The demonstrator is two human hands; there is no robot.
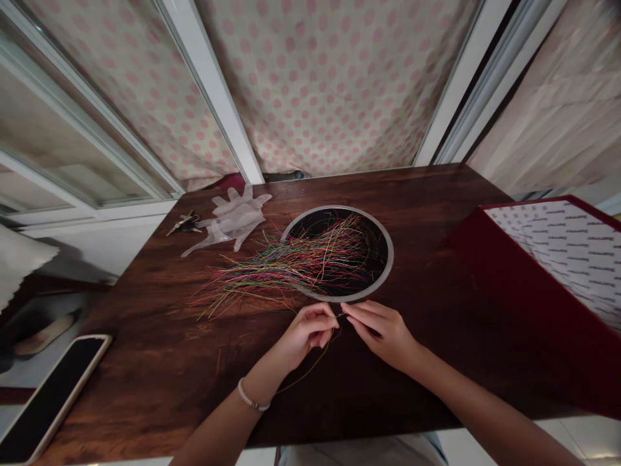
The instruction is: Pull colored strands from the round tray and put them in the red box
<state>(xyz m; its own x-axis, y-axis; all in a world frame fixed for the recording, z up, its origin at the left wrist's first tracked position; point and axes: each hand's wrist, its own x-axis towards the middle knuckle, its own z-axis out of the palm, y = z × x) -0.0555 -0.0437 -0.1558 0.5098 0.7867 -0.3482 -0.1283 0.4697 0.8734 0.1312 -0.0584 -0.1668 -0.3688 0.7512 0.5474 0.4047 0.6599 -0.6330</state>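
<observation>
My left hand (315,329), with a beaded bracelet on its wrist, is closed in a pinch on a thin yellowish wire (315,364). The wire trails down from the fingers and curves toward the left forearm. My right hand (381,327) is also pinched, and its fingertips meet a short end of the same wire just right of the left fingers. Beyond both hands lies a loose bundle of thin coloured wires (291,262) in red, green, yellow and white. Its right part rests over a round black plate (376,272) with a pale rim.
A crumpled clear plastic glove (235,217) and a bunch of keys (187,223) lie at the back left of the wooden table (436,220). A phone (53,398) is at the left front. On the right stands an open dark red box (524,291). Polka-dot curtains hang behind.
</observation>
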